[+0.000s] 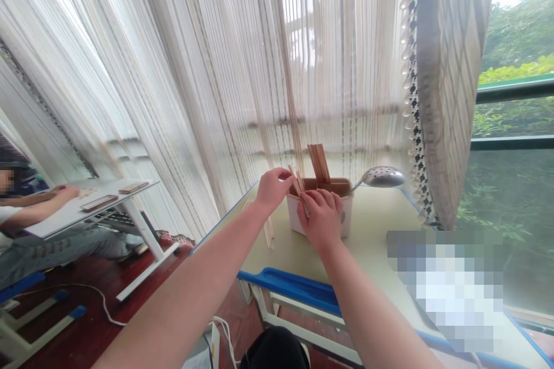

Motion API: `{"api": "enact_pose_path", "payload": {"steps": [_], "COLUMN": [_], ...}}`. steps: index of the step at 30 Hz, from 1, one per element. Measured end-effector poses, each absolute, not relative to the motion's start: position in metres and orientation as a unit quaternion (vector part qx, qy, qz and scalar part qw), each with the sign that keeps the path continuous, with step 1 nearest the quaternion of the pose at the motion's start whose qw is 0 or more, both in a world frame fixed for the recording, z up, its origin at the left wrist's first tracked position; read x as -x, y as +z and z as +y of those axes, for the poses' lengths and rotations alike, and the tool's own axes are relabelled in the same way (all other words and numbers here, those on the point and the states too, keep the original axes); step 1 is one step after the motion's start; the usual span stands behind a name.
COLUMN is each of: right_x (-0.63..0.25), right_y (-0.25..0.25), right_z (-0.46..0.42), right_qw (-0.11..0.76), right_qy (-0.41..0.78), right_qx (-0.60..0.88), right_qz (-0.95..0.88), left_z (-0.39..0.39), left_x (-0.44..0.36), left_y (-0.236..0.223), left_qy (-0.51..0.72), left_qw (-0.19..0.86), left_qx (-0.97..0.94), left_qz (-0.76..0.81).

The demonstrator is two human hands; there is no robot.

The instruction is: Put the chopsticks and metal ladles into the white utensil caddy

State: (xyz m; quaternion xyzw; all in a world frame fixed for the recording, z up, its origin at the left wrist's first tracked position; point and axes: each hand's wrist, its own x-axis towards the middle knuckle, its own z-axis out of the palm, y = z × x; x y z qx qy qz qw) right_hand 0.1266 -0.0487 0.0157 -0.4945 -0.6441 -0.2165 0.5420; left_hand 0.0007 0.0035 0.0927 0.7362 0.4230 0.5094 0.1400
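Several light wooden chopsticks [298, 180] stand tilted between my two hands, in front of the near left part of a pale utensil holder [298, 220]. My left hand [276, 187] is closed, its fingertips pinching at their upper part. Lower down, my right hand [322, 214] is curled round them against the holder's front rim; its palm side is hidden. A bundle of darker brown chopsticks [318, 162] stands upright inside the holder. From its right side leans a metal slotted ladle [383, 176], bowl outward. More light chopsticks [269, 233] lie on the table below my left wrist.
The cream table [311, 262] has a blue edge [285, 285]. On its right lies a blurred-out object [450, 294]. String curtains [242, 69] hang right behind the table. At left, another person's hands [64, 191] rest on a white table [125, 196].
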Motion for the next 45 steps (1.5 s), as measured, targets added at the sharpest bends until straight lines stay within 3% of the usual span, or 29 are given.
{"api": "enact_pose_path", "payload": {"steps": [11,19,21,24,29,38,45], "right_x": [-0.128,-0.126,-0.119,-0.105,-0.089,-0.078,-0.081], "right_y": [0.015,0.013,0.009,-0.003,-0.024,-0.019,-0.017], "right_z": [-0.047,-0.055,-0.058,-0.058,-0.044,-0.047,-0.049], "right_qw": [0.549,0.548,0.512,0.393,0.242,0.207,0.153], "right_qy": [-0.228,-0.264,-0.258,-0.170,-0.016,0.028,0.046], "right_qx": [0.498,0.457,0.414,0.346,0.339,0.438,0.517], "right_qz": [-0.632,-0.649,-0.707,-0.835,-0.909,-0.875,-0.841], "left_z": [-0.003,-0.004,0.002,0.010,0.012,0.008,0.006], "left_x": [-0.005,0.034,0.053,0.075,0.086,0.085,0.094], "left_y": [0.073,0.040,0.025,0.004,-0.019,-0.032,-0.033], "left_qy": [0.446,0.550,0.529,0.485,0.528,0.498,0.608], "left_qw": [0.218,0.060,0.042,0.037,-0.029,-0.025,0.030], "left_qx": [-0.744,-0.662,-0.648,-0.653,-0.655,-0.698,-0.610], "left_qz": [0.448,0.505,0.545,0.580,0.540,0.514,0.507]}}
